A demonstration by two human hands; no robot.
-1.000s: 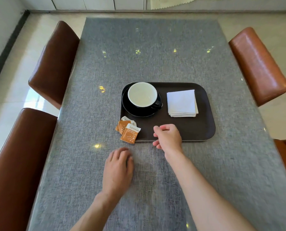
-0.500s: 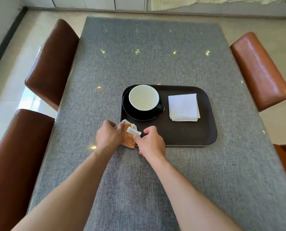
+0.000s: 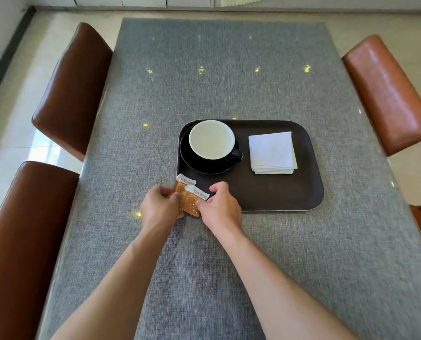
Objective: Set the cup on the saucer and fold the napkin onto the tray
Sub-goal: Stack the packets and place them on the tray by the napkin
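Sachets (image 3: 189, 197) pinched at opposite edges by left hand (image 3: 161, 209) and right hand (image 3: 219, 209); both to be lifted level, cleared from tray (image 3: 310, 192) rim just beyond grip

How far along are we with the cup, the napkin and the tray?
Both named steps look done: the cup sits on the black saucer, and the folded napkin lies flat on the tray. In hand now: the left hand and right hand pinch the orange sachets at the tray's near-left corner. Left: likely only placing those sachets.
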